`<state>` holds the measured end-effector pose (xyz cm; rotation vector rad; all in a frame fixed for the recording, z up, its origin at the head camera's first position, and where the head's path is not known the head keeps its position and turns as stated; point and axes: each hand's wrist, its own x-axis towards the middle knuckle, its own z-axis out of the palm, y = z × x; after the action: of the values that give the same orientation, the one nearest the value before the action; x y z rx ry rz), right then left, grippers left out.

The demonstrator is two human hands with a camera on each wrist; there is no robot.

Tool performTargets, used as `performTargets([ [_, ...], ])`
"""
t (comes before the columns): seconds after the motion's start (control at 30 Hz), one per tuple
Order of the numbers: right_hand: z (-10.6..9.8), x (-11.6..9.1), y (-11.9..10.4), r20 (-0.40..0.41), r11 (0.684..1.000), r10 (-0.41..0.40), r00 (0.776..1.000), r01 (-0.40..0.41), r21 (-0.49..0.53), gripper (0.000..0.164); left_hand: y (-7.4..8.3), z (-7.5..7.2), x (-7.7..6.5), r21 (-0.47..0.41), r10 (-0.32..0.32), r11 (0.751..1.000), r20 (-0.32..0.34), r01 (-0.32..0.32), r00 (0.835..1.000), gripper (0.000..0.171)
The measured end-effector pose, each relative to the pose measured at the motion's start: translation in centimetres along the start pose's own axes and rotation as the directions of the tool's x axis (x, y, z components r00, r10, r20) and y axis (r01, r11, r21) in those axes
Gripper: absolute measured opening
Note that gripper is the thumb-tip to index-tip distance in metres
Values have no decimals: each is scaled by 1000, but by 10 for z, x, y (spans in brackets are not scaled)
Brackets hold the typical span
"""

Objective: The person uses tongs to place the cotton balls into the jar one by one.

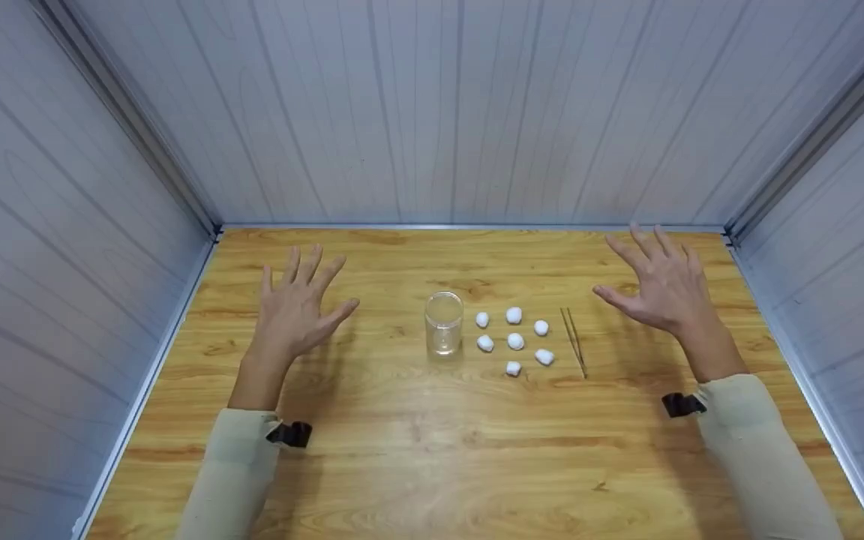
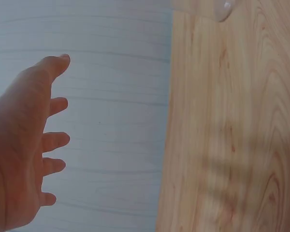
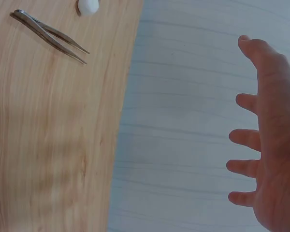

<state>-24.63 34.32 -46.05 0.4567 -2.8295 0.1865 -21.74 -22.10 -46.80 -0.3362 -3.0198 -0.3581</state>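
Observation:
My left hand (image 1: pixel 293 311) is held over the left part of the table, fingers spread and straight, holding nothing. On the other side my right hand (image 1: pixel 664 289) is raised with its fingers spread too, and it holds nothing. Between them an upright clear glass (image 1: pixel 444 324) stands on the table. Several white cotton balls (image 1: pixel 515 341) lie loosely grouped to its right. Metal tweezers (image 1: pixel 574 343) rest beside the cotton balls, nearest to the right hand; in the right wrist view the tweezers (image 3: pixel 50 36) lie with their tips apart.
The wood-grain table (image 1: pixel 417 465) is enclosed by a pale panel (image 1: pixel 432 112) at the back and side panels at left (image 1: pixel 64 247) and right (image 1: pixel 844 247). A small black device (image 1: pixel 291 434) is on the left sleeve, and another black device (image 1: pixel 683 405) on the right sleeve.

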Motion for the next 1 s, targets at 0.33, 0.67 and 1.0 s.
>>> performTargets([
  [0.33, 14, -4, -2, -65, 999, -35, 997, 36, 23, 85, 2, 13, 5, -129, 5, 992, -3, -6, 1000, 87],
  [0.67, 16, -7, -5, -11, 999, -8, 1000, 8, 36, 83, 8, 21, 7, -205, 18, 978, -53, -28, 998, 90],
  [1.0, 23, -8, -8, 15, 999, 7, 1000, -8, 49, 82, 11, 30, 9, -328, 38, 942, -93, -67, 995, 89],
])
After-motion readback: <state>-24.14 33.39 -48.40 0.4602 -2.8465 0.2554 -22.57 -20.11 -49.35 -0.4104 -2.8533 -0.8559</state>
